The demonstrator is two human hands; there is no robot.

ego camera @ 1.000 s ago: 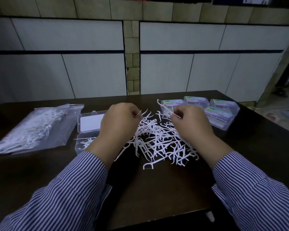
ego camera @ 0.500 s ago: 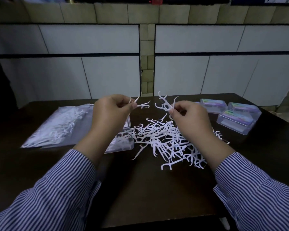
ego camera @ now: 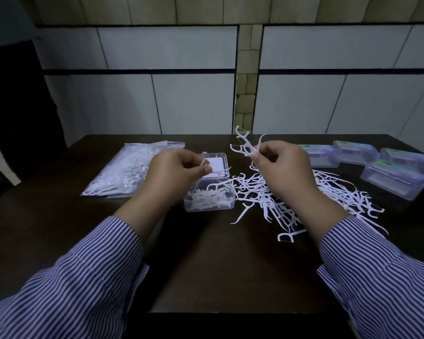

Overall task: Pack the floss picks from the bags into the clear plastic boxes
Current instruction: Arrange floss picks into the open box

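Over the open box (ego camera: pixel 209 192) | left hand (ego camera: pixel 175 173) pinched one floss pick (ego camera: pixel 214 171) | right hand (ego camera: pixel 283 167) gripped several picks (ego camera: pixel 242 145), above the loose pile (ego camera: pixel 279 199)

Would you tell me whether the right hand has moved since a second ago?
Yes: the right hand has risen off the loose pile, lifting a few picks.

sleeves: long, both arms, blue/white pinstripe shirt fabric, stripes narrow & even
left sleeve (ego camera: pixel 78 280): cuff open, loose flap near wrist
right sleeve (ego camera: pixel 377 272): cuff edge w/ slit
left hand (ego camera: pixel 174 174), right hand (ego camera: pixel 284 172): bare, no gloves
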